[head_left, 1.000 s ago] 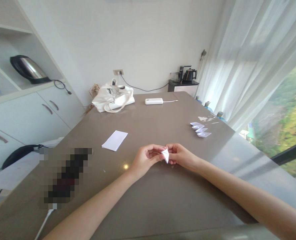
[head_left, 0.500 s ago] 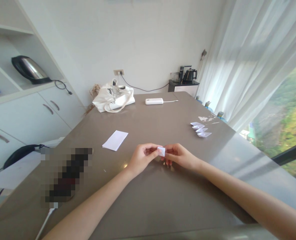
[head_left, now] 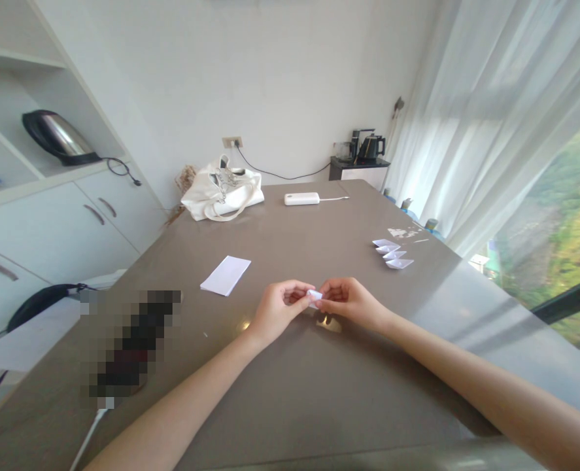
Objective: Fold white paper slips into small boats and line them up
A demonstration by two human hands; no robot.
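A small folded piece of white paper (head_left: 314, 296) is pinched between both hands, just above the table (head_left: 290, 379). My left hand (head_left: 282, 306) grips its left side between thumb and fingers. On the right side, the thumb and fingertips of my right hand (head_left: 351, 302) are closed on it too. The fingers hide part of the folds. Several folded paper boats (head_left: 395, 255) stand close together in a row to the right. A stack of white paper sheets (head_left: 225, 275) lies flat on the left, beyond my left wrist.
At the far edge rest a white bag (head_left: 225, 190) and a white power bank (head_left: 302, 199) with a short cable. A pixelated dark object (head_left: 133, 347) with a white cable lies at the left. Paper scraps (head_left: 402, 233) lie behind the boats, near the curtain (head_left: 446, 131).
My right hand has shifted slightly, its fingers now curled nearer the paper's top. The folded paper has tilted and shows a smaller, flatter face. My left hand keeps its place.
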